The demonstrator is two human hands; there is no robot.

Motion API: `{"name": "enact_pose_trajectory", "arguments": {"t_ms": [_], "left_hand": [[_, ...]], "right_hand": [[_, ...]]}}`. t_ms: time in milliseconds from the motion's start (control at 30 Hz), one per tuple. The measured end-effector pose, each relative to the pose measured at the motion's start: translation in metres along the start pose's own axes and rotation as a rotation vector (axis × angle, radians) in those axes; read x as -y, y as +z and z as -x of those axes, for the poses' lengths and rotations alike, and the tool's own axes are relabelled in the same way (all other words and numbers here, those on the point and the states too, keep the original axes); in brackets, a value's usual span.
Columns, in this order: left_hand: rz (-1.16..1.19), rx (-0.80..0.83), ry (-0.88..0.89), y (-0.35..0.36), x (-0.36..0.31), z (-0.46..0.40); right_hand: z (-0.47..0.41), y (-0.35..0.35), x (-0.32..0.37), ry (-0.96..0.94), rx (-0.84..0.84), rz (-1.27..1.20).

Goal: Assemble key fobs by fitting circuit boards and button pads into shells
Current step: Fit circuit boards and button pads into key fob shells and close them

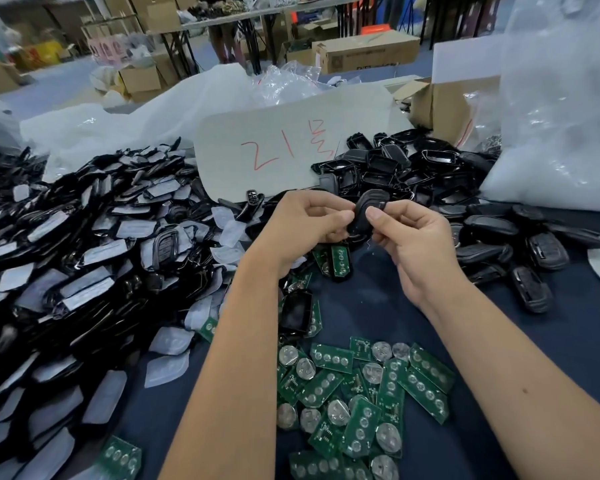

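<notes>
- Green circuit boards (364, 403), several carrying round silver coin cells, lie heaped on the dark blue table (548, 344) at lower centre, between the two forearms.
- Left hand (305, 223) and right hand (409, 244) meet at mid-frame, both curled round one black key fob shell (362, 211); the right thumb presses its face.
- Film-covered black shell parts (84, 258) fill the left side.
- Open black shells (395, 168) pile at upper right, beside a white sheet (274, 147) with red writing.
</notes>
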State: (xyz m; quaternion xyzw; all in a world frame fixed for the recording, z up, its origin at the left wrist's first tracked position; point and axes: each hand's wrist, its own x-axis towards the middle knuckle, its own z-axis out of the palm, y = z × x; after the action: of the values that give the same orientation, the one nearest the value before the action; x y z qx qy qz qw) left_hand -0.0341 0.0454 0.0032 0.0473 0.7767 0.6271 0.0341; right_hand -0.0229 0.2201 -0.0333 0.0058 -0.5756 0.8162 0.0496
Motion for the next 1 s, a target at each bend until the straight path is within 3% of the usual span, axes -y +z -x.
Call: {"name": "enact_pose_trajectory", "arguments": {"t_ms": [200,367,500,667,867,1000], "left_hand": [[0.083,0.043,0.01,0.007,0.003,-0.002],[0.143,0.073,-0.012,0.008,0.002,-0.001],[0.251,-0.01,-0.128,0.009,-0.001,-0.004],[0.386,0.021,-0.207,0.001,-0.002,-0.001],[0.346,-0.075,-0.205,-0.002,0.001,0.0],[0.343,-0.101,-0.205,0.003,0.0,-0.001]], "right_hand": [[-0.002,-0.001,0.006,0.089,0.075,-0.205],[-0.003,-0.002,0.004,0.059,0.067,-0.24],[-0.003,-0.001,-0.004,-0.159,0.057,-0.034],[-0.003,0.001,-0.012,-0.425,0.147,0.266],[-0.002,0.002,-0.014,-0.394,0.124,0.361],[-0.002,0.003,-0.012,-0.164,0.054,0.176]]}}
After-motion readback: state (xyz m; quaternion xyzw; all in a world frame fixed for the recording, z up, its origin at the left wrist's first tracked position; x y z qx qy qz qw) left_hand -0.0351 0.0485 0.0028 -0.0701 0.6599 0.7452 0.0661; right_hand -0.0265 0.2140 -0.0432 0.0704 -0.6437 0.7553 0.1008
